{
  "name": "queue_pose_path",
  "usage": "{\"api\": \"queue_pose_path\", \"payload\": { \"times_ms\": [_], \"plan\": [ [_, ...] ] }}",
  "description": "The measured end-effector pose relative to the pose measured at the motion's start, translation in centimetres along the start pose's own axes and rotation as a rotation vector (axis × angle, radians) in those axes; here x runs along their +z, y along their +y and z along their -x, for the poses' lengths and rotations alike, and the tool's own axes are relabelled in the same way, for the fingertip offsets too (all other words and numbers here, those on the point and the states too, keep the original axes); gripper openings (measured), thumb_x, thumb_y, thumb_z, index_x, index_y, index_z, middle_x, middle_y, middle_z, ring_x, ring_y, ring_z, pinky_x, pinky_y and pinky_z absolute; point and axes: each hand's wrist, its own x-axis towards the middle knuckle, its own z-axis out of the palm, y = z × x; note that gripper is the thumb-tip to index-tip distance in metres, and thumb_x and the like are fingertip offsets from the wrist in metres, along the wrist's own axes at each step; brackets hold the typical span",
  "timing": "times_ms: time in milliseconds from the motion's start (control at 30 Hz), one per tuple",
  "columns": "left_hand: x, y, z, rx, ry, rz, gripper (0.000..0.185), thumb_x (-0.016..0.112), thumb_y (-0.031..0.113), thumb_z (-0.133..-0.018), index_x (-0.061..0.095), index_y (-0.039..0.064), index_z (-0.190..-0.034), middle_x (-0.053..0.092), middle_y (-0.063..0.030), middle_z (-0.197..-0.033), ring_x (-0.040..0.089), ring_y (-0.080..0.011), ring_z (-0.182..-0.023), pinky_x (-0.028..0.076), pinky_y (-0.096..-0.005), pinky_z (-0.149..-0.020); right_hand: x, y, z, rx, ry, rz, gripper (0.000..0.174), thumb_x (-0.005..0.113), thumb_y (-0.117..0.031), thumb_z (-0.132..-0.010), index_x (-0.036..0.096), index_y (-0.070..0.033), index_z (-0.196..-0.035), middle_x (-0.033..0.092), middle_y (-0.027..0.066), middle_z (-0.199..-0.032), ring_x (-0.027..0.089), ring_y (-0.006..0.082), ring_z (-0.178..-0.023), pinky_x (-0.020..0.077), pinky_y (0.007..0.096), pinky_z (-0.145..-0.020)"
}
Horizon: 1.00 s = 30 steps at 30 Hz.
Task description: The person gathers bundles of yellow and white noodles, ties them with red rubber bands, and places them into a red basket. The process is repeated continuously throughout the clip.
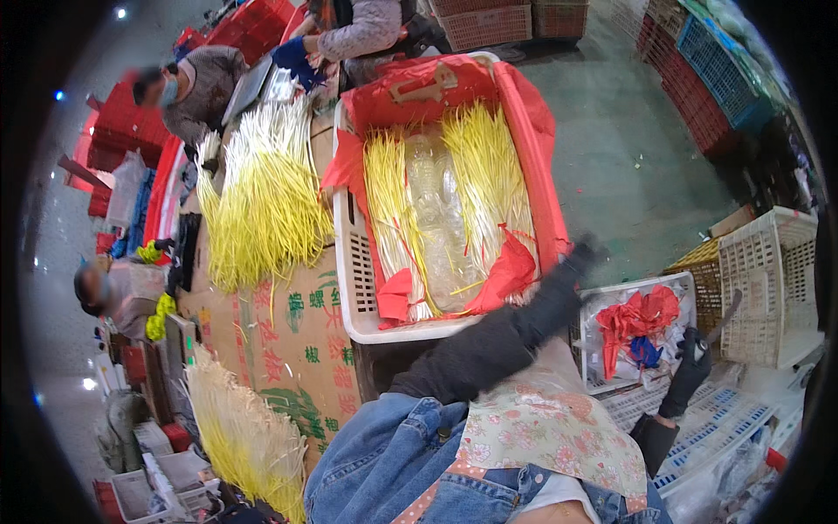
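My left hand [589, 254], in a black glove and blurred, reaches past the right rim of a white plastic crate [357, 288]; its fingers are too blurred to read. Red lining [524, 131] covers the crate's inside walls. Two bundles of yellow-and-white chive-like stems [488, 190] lie along its sides, with clear plastic bottles [435, 216] between them. To the right, my right hand [692, 360], also black-gloved, grips a curved blade-like tool [728, 314]. Beside that hand is a smaller white crate [632, 285] holding crumpled red and blue material [638, 321].
More stems [268, 203] lie on the cardboard-covered table [262, 327], with another bunch [242, 432] nearer me. Co-workers stand at the left [127, 288] and far side [360, 33]. An upended white crate [753, 295] stands right; blue and red crates [720, 72] are farther off.
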Motion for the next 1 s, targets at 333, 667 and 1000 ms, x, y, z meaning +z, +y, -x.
{"api": "queue_pose_path", "payload": {
  "times_ms": [333,667,1000],
  "plan": [
    [-16.8,-29.6,-0.8,-1.068,0.326,-0.225,0.049,0.065,0.012,-0.077,0.048,-0.005,-0.120,0.061,-0.0185,-0.101,0.062,-0.0237,-0.062,0.053,-0.0342,-0.049,-1.3,2.6,0.9,0.325,0.112,-0.152,0.018,0.059,-0.017,-0.087,0.065,-0.002,-0.093,0.060,0.0041,-0.070,0.051,0.0098,-0.056,0.0387,0.0245,-0.053],
    [-17.5,-32.2,1.3,-1.286,0.651,0.444,0.024,0.066,0.019,-0.078,0.060,0.005,-0.097,0.057,-0.0076,-0.064,0.052,-0.0201,-0.046,0.040,-0.0324,-0.038,7.9,-3.0,2.2,0.338,0.074,-0.163,0.011,0.059,-0.012,-0.088,0.062,-0.002,-0.092,0.059,0.0016,-0.077,0.053,0.0093,-0.065,0.0398,0.0229,-0.053],
    [-24.9,-19.2,-0.3,-1.108,0.057,-0.042,0.032,0.070,0.030,-0.077,0.064,-0.001,-0.079,0.059,-0.0042,-0.066,0.051,-0.0123,-0.057,0.040,-0.0274,-0.053,10.3,-6.7,1.4,0.200,0.071,-0.120,0.010,0.059,-0.011,-0.088,0.062,-0.002,-0.091,0.058,0.0014,-0.078,0.051,0.0078,-0.064,0.0396,0.0222,-0.052]
  ]
}}
